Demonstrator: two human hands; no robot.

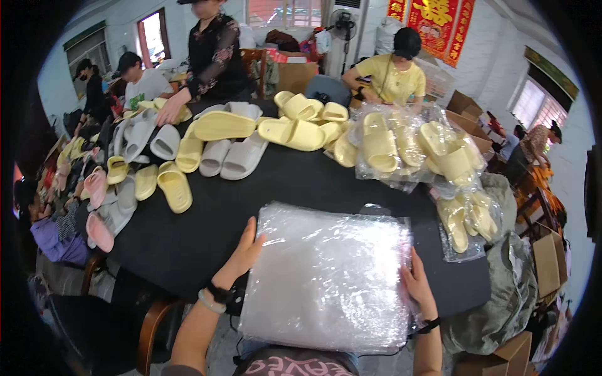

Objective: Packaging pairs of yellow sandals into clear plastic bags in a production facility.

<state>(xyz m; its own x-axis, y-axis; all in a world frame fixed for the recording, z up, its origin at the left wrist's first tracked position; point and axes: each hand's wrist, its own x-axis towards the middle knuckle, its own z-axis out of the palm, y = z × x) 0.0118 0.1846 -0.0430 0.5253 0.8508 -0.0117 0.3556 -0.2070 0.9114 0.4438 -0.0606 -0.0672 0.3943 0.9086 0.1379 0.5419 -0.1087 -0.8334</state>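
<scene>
Between my two hands is a flat stack of clear plastic bags [323,282], shiny and slightly crinkled, at the near edge of the black table [216,200]. My left hand [243,252] grips its left edge, the fingertips near the upper corner. On the opposite edge, my right hand [416,281] presses with its fingers along the side; its thumb is partly hidden. Beyond the stack, yellow slippers [291,133] and grey slippers [243,158] lie in a loose row. Bagged yellow slippers [467,219] rest to the right of my right hand.
More bagged yellow slippers [382,147] are heaped at the far right. Pink slippers [96,187] lie at the left end. Across the table stand a person in black [219,56] and a person in yellow [395,78]. A wooden-armed chair [150,332] is at lower left, cardboard boxes [549,260] at right.
</scene>
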